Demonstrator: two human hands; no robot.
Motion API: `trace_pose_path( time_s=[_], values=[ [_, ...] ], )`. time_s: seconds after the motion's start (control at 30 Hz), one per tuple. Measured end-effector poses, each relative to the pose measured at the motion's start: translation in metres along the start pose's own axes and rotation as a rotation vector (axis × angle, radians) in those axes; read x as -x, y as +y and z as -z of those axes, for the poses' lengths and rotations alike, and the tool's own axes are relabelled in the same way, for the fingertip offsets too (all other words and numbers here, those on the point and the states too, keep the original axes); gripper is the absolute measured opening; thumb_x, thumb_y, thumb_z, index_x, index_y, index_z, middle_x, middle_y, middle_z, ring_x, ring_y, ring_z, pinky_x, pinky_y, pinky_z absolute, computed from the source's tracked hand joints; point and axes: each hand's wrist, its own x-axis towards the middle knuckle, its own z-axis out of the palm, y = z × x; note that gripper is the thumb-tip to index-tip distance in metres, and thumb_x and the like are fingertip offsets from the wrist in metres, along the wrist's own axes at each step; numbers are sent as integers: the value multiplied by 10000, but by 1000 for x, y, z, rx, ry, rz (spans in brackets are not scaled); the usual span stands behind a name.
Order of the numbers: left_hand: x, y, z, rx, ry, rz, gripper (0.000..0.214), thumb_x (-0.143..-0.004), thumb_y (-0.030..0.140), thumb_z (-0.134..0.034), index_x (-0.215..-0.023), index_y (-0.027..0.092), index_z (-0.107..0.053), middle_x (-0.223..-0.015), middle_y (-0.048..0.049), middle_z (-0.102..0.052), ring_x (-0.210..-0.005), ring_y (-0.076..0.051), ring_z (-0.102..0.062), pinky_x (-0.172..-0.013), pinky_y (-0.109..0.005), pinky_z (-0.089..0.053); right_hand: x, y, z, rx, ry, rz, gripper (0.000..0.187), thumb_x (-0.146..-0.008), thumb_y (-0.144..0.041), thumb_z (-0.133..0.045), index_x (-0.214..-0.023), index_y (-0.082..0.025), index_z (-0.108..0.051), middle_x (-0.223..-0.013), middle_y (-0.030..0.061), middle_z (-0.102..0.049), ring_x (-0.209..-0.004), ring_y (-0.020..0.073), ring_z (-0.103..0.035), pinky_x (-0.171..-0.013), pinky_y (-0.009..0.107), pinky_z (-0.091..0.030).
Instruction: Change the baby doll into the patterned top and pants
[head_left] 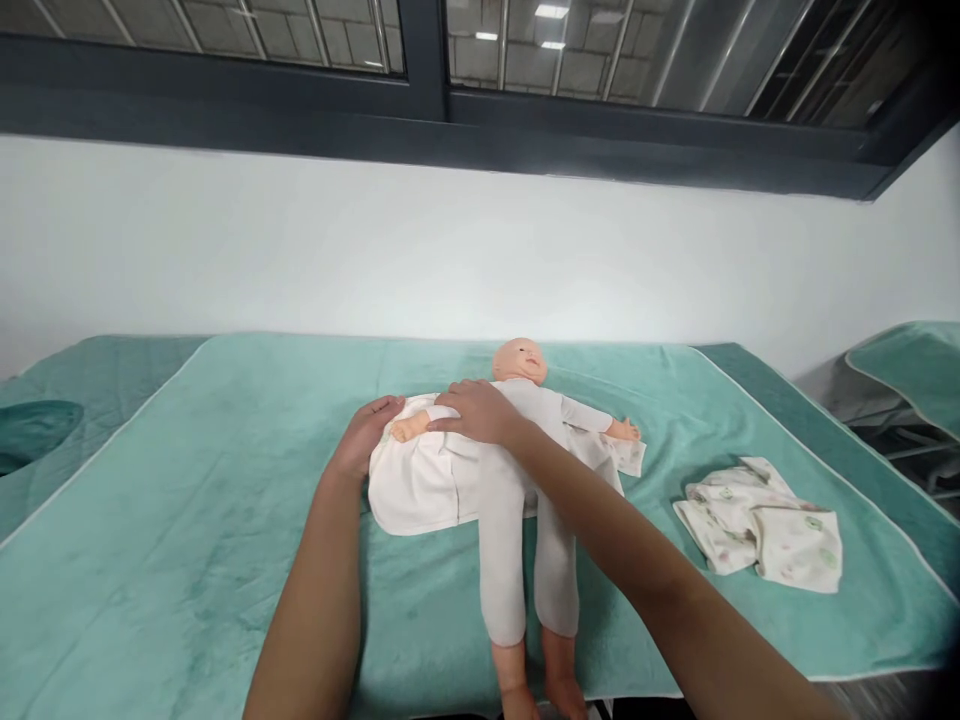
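A baby doll (pixel 501 560) in white clothing lies on its back, its head toward the wall and its bare feet toward me. Spread beneath its torso and out to the left is a white baby garment (pixel 420 490); a patterned part of it shows at the right. My left hand (pixel 370 432) is closed on the garment's left edge, by the doll's small hand (pixel 409 428). Over the doll's sleeved forearm lies my right hand (pixel 480 410), its fingers and thumb closed around it. The fingertips of both hands are partly hidden.
A crumpled, patterned white cloth (pixel 761 525) lies on the green bed cover (pixel 225 520) to the right. Behind the bed are a white wall (pixel 375 250) and a dark window frame (pixel 424 75). Another green-covered surface (pixel 915 365) stands at the far right.
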Motion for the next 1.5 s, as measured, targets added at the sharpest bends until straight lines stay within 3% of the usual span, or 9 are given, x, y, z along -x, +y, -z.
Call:
trace_pose_path(
  time_s=[0.23, 0.47, 0.67, 0.77, 0.87, 0.97, 1.17, 1.37, 1.5],
  values=[
    [4, 9, 10, 52, -16, 55, 375, -602, 352, -869, -772, 166, -593, -663, 21, -591, -555, -121, -554, -510, -224, -454, 5, 1, 6, 183, 12, -58, 441, -954, -612, -524, -1105, -237, -701, -952, 62, -635, -936, 227, -539, -802, 350, -319],
    [-2, 5, 5, 24, 73, -101, 353, -651, 390, -817, -848, 186, -607, -734, 19, -582, -604, -126, -539, -570, -247, -448, 7, 3, 7, 286, -27, -186, 358, -932, -525, -593, -1001, -197, -719, -969, 97, -648, -962, 261, -541, -825, 386, -338],
    [-6, -10, -3, -804, 611, -572, 219, -838, 383, -611, -921, 183, -648, -980, -84, -619, -970, -256, -562, -926, -408, -442, 5, 4, -5, 302, -4, -243, 352, -925, -494, -612, -1038, -177, -715, -1030, 127, -651, -1021, 291, -536, -867, 416, -354],
    [-7, -21, -14, -1059, 445, -687, 284, -904, 419, -532, -1024, 197, -660, -1052, -101, -625, -1050, -281, -546, -972, -414, -415, 6, 6, -7, 295, 64, -252, 377, -938, -521, -585, -1041, -181, -712, -1007, 121, -650, -1020, 288, -536, -870, 415, -357],
    [-16, -31, -21, -1160, 178, -575, 290, -913, 396, -500, -1056, 219, -679, -1058, -93, -661, -1036, -287, -571, -906, -389, -420, 7, 8, -6, 301, 90, -242, 382, -944, -526, -577, -1038, -180, -708, -1002, 120, -648, -1013, 282, -535, -869, 410, -357],
    [-23, -33, -20, -1019, 152, -470, 239, -901, 371, -504, -962, 221, -680, -963, -61, -686, -929, -251, -604, -818, -347, -423, 8, 10, -6, 300, 89, -222, 384, -944, -536, -577, -1029, -184, -705, -992, 112, -648, -990, 271, -540, -862, 403, -356],
    [-1, -21, -46, -176, 173, -370, 268, -841, 453, -641, -943, 205, -632, -800, -2, -602, -735, -161, -555, -694, -269, -440, 7, 9, -7, 285, 96, -245, 384, -947, -538, -565, -1028, -185, -694, -980, 111, -649, -989, 280, -545, -855, 408, -358],
    [27, -22, -123, -24, 40, -388, 206, -846, 420, -645, -895, 225, -600, -812, -9, -560, -741, -142, -532, -702, -256, -446, 0, 10, -4, 186, 108, -276, 199, -961, -222, -500, -1103, -160, -625, -1088, 116, -635, -1018, 262, -552, -905, 392, -379],
    [23, -27, -119, 12, 4, -303, 230, -822, 424, -661, -915, 222, -605, -741, 6, -514, -649, -127, -481, -608, -245, -395, 25, 15, 12, 71, 239, -170, 167, -945, -217, -507, -1054, -163, -621, -1099, 103, -643, -1047, 249, -555, -955, 370, -385]
  ],
)
